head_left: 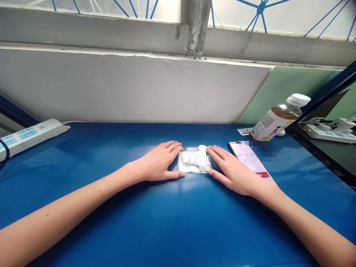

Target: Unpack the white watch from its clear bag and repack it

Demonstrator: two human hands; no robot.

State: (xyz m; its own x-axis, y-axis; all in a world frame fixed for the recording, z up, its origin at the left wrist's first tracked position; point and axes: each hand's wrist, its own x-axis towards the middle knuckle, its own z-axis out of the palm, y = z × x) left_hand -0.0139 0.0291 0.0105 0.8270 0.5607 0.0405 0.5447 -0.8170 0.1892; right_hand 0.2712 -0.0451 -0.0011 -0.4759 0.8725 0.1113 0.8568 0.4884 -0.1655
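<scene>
A small clear plastic packet point(190, 167) lies flat on the blue table point(178, 215), between my two hands. Inside it is a white item with a round part point(201, 160), whose kind I cannot make out. Just beyond the packet's far edge, near my right fingertips, sits a white disc point(202, 148). My left hand point(162, 161) rests palm down at the packet's left side, thumb apart from the fingers. At the right side my right hand point(232, 170) lies the same way, its fingertips touching or very close to the packet. Neither hand grips anything.
Right of my right hand lies a phone point(247, 155) with a running timer. Behind it stand a tilted drink bottle point(278, 118) and a small card point(244, 131). A power strip point(33, 135) sits at the left edge, another point(333, 133) at far right. A white wall point(125, 89) bounds the back.
</scene>
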